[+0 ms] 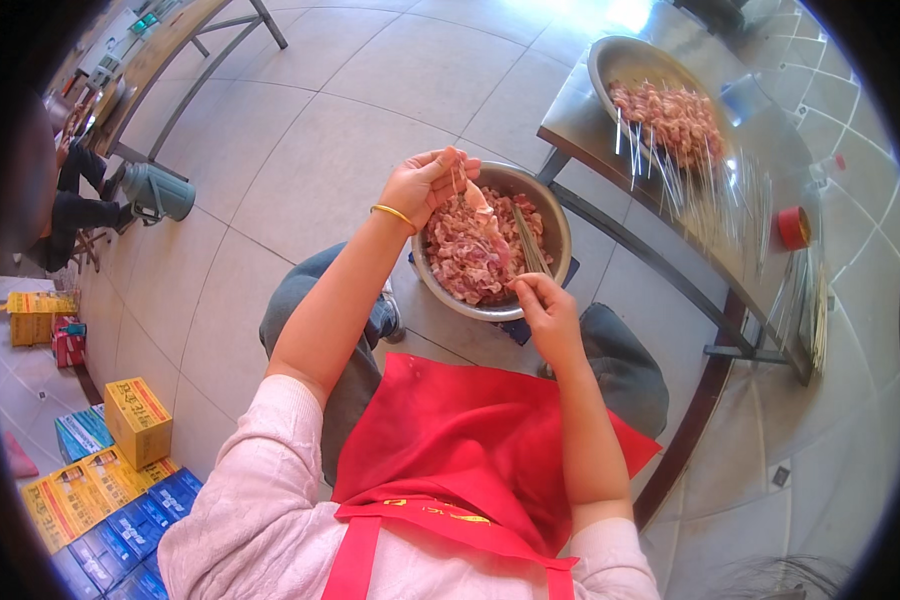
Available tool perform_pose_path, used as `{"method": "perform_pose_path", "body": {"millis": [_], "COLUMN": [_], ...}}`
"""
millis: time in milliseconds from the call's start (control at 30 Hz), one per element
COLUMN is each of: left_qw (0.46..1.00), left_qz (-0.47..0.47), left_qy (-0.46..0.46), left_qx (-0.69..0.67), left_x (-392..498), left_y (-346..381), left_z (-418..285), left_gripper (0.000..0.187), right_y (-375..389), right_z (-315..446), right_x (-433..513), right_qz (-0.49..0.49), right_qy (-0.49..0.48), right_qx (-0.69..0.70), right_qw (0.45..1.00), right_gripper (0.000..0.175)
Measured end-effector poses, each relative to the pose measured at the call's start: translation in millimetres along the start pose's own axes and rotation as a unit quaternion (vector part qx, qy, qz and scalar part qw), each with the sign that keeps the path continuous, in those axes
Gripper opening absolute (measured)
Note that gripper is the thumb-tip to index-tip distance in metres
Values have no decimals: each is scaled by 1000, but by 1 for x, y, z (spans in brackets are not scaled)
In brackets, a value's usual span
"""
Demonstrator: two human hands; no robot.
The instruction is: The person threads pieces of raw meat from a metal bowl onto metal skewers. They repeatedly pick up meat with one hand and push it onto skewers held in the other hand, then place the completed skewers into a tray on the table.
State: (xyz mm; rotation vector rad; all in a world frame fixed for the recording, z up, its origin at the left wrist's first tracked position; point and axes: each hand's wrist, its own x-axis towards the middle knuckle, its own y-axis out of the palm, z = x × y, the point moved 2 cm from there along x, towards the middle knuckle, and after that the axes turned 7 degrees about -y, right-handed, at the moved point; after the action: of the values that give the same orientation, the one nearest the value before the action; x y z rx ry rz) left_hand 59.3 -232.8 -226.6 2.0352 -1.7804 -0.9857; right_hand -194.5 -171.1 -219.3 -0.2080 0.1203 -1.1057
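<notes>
A round metal basin (565, 225) full of raw meat pieces (450, 247) stands before me, between my knees. My left hand (431, 184) is raised over its upper left rim, with fingers pinching the upper end of a strip of raw meat (481, 202) that hangs down over the pile. At the basin's lower right rim, my right hand (544, 304) has thumb and forefinger closed near the lower end of the strip; whether they hold a skewer or the meat, I cannot tell. A bundle of thin skewers (529, 240) lies on the meat at the basin's right side.
On the metal table (607, 161) at right stand a large bowl (604, 64) of skewered meat (667, 116), loose skewers (742, 202) and a red container (793, 228). Cartons (139, 420) are stacked lower left. A thermos flask (161, 193) stands near a seated person (82, 202).
</notes>
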Motion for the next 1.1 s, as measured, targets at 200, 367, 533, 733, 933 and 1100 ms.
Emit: {"method": "perform_pose_path", "body": {"millis": [200,367,533,733,933,1100], "left_qw": [997,994,992,987,958,920], "left_qz": [20,29,46,32,124,160], "left_qy": [-39,-58,-88,-120,-130,-145], "left_qx": [65,88,81,102,223,327], "left_x": [-3,-6,-1,-7,-11,-8], "left_y": [0,3,-1,12,20,8], "left_z": [-8,-8,0,16,12,17], "left_gripper": [27,27,28,30,30,32], "right_y": [-7,-3,-2,1,-4,-9], "right_z": [2,-5,-8,-11,-11,-10], "right_x": [-1,-3,-3,1,3,5], "right_qz": [17,3,-10,-25,-48,-104], "right_qy": [-1,-19,14,12,60,38], "right_qx": [-27,3,48,67,272,280], "right_qw": [999,1000,999,997,959,954], "right_gripper": [12,14,13,15,16,18]}}
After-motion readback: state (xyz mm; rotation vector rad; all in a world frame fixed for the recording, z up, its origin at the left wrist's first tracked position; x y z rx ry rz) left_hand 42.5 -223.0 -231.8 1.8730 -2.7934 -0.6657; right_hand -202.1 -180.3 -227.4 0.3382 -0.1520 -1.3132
